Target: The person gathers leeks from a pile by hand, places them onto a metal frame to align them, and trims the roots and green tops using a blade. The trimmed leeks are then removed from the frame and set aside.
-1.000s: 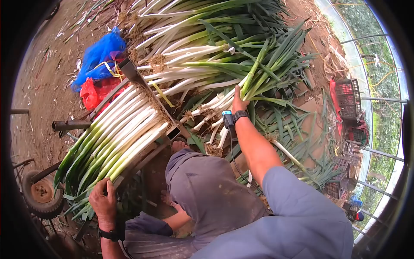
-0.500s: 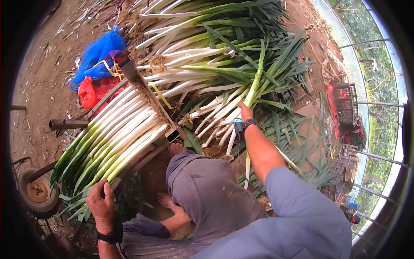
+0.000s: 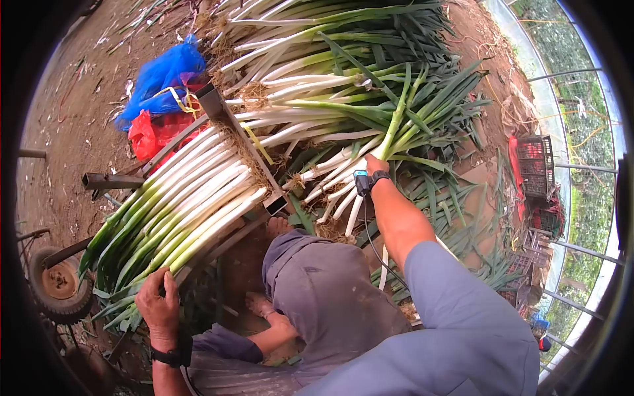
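My right hand [image 3: 377,164] is closed round a leek [image 3: 395,125] at the near edge of a large leek pile [image 3: 304,86]. Its green leaves point away from me, and its lower end is partly hidden by the hand. A small blue-and-black device [image 3: 361,182] with a cable sits at my right wrist. My left hand [image 3: 157,305] has curled fingers beside the green part of the nearest leek in a row of leeks [image 3: 191,201]. Whether the fingers hold anything is hidden. That row lies on a metal rack [image 3: 221,112], roots against its upright plate.
Blue netting [image 3: 165,74] and a red bag [image 3: 148,135] lie behind the rack. A wheel [image 3: 59,284] stands at left. Plastic crates [image 3: 533,168] line the right side. Loose leaves [image 3: 456,198] cover ground there. My knee [image 3: 330,284] rises between my arms.
The view has shifted slightly, so the leeks and rack appear farther right and lower. My right hand has moved a little left relative to the pile. My left hand stays beside the row.
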Action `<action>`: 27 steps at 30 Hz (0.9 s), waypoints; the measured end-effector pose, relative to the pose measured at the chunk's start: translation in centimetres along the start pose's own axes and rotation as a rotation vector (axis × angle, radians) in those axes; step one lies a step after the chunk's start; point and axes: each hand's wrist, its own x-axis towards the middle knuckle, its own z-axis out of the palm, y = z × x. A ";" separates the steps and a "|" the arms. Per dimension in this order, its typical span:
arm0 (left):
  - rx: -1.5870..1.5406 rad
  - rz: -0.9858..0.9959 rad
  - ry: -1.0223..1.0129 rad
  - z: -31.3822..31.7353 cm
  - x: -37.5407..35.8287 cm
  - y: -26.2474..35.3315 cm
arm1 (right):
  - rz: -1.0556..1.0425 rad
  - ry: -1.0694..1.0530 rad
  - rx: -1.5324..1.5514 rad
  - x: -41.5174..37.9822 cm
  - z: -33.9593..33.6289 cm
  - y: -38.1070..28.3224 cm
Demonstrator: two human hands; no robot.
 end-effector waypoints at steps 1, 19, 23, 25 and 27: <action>0.001 0.001 0.002 0.0 0.0 -0.1 | -0.047 -0.016 -0.027 -0.1 -0.3 -0.1; 0.155 0.019 -0.026 -0.7 1.0 -0.6 | 0.151 -0.867 1.228 -17.5 -3.6 -16.0; -0.447 0.010 0.079 -3.5 1.3 5.6 | 0.273 -1.031 1.419 -28.7 -6.7 -18.2; -0.370 0.274 -0.021 -3.8 0.0 11.9 | 0.385 -1.091 1.439 -32.2 -7.4 -17.8; -0.403 0.369 -0.129 -3.4 -0.6 17.4 | 0.424 -1.176 1.441 -35.0 -8.3 -16.1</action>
